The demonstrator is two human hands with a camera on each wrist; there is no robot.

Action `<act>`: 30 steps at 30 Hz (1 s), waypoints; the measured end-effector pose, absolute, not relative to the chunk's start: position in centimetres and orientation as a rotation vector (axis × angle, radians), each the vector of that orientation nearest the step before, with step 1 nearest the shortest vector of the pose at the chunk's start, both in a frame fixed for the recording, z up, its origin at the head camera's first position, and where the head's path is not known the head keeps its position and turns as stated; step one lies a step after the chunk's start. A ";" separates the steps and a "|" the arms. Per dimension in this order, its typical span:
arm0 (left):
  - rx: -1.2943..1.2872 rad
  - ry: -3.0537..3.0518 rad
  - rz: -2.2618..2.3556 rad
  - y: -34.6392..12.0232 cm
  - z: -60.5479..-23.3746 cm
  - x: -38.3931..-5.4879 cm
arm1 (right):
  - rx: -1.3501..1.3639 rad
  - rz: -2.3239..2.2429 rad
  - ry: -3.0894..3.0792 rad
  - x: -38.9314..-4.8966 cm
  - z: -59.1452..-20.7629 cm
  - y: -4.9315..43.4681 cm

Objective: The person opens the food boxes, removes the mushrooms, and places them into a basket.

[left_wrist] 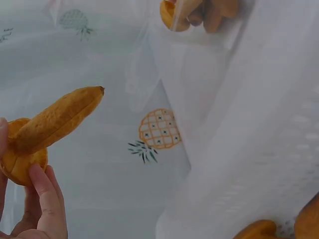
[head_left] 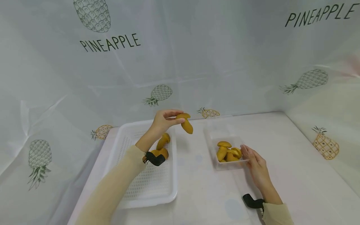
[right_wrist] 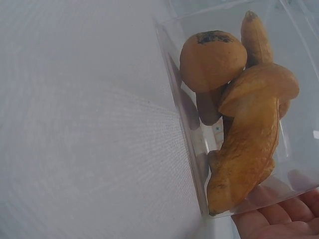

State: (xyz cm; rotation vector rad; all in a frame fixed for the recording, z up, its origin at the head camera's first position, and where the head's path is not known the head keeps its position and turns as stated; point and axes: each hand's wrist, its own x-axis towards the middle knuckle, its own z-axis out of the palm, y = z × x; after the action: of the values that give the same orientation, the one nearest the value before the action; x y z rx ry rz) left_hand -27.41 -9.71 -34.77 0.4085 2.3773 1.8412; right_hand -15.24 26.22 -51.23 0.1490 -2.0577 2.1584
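Observation:
My left hand pinches a yellow-brown toy mushroom by its cap, up in the air past the basket's far right corner. In the left wrist view the mushroom's stem points away from the fingers. My right hand holds the right side of a clear plastic box, its fingers at the wall. Several mushrooms lie in the box, one across the others. Below my left forearm, a few more mushrooms sit in the white basket, partly covered by the wrist strap.
A clear hinged lid stands open behind the box. The white table has a sheet printed with pineapples rising behind and at both sides. Black camera mounts sit on the wrists.

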 end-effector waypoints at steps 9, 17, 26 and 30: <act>0.335 2.392 1.871 -13.5 -34.3 -27.0 | 0.143 2.165 -2.062 -15.0 -51.1 26.4; 0.276 2.436 1.855 -17.6 -34.4 -25.9 | 0.165 2.197 -2.012 -15.1 -51.2 26.2; 0.201 2.528 1.779 -21.3 -35.2 -24.6 | 0.189 2.190 -2.014 -15.0 -51.2 26.2; 0.170 2.564 1.719 -22.5 -35.7 -24.1 | 0.189 2.192 -2.011 -15.0 -51.2 26.2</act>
State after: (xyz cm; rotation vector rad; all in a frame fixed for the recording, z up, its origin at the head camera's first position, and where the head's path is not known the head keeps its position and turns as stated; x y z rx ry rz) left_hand -24.06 -22.52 -35.71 0.1699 2.5642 1.7193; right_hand -14.97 26.17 -51.15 0.1894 -2.0113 2.1918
